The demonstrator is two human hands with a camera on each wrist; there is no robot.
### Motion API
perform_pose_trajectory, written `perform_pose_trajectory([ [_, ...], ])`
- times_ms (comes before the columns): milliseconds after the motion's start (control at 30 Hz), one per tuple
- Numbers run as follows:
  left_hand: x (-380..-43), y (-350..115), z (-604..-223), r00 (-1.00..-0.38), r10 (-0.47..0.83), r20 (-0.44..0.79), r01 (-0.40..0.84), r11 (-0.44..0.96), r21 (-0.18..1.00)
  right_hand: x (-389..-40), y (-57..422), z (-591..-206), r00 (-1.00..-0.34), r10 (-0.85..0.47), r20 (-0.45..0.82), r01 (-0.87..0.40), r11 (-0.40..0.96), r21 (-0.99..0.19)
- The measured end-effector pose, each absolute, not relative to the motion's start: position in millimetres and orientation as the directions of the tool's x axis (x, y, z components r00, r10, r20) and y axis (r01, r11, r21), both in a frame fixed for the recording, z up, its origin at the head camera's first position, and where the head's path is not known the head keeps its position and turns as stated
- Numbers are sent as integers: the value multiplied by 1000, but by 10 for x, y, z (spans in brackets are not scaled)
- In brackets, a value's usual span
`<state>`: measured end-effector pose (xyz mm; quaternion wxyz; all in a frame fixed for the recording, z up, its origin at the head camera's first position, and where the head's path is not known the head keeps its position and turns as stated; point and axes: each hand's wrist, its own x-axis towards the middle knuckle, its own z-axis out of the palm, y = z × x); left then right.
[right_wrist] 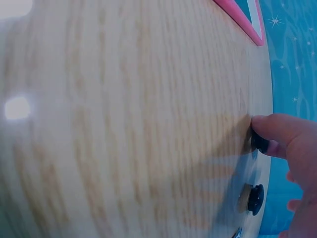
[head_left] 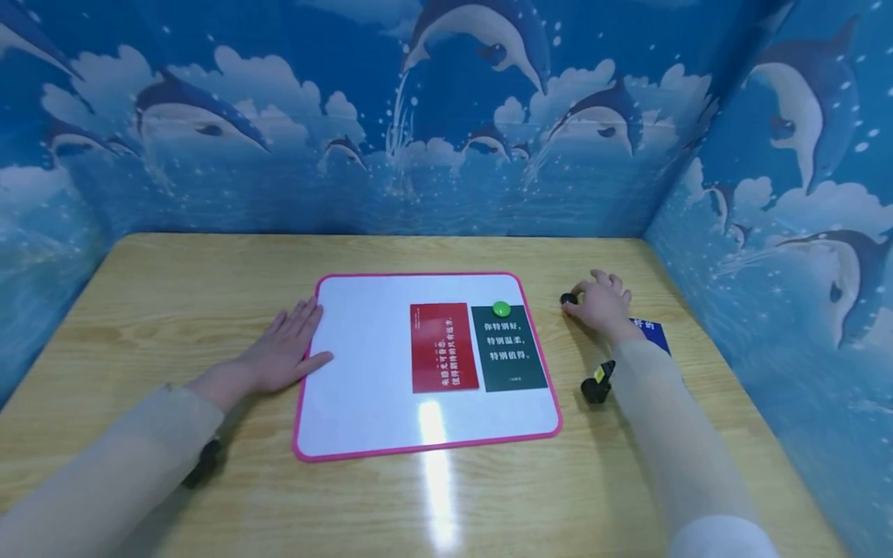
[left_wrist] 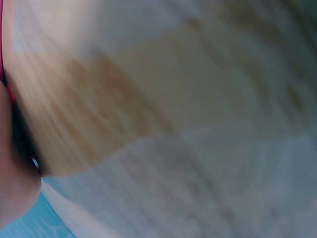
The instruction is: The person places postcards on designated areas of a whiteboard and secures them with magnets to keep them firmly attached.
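A whiteboard (head_left: 363, 418) with a pink rim lies on the table. My left hand (head_left: 282, 353) lies flat across its left edge, fingers straight. On the board's right half are a red card (head_left: 429, 341) and a dark green card (head_left: 512, 368), both with white Chinese writing. A round green magnet (head_left: 501, 309) sits at the top of the green card. Beyond the board's right edge, my right hand (head_left: 603, 304) pinches a round black magnet (head_left: 568, 298) between thumb and finger, low at the tabletop. The right wrist view shows this black magnet (right_wrist: 259, 142) partly covered by the thumb.
Another round black piece (right_wrist: 255, 200) stands on the table near the right hand. A blue card (head_left: 650, 335) is partly hidden under the right forearm. Black wrist cameras (head_left: 597, 384) show beside the sleeves. Dolphin-printed curtains (head_left: 349, 194) border the wooden table (head_left: 209, 263).
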<state>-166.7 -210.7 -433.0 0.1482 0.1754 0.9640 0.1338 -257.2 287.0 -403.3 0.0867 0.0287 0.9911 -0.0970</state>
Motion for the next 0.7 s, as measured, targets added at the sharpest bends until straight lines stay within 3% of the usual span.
perform_pose_trajectory([
  [700, -1672, -2124, -4410, -900, 387, -200, 316, 897, 310, -2531, 2812, -3953, -995, 1, -98, 22, 975, -220],
])
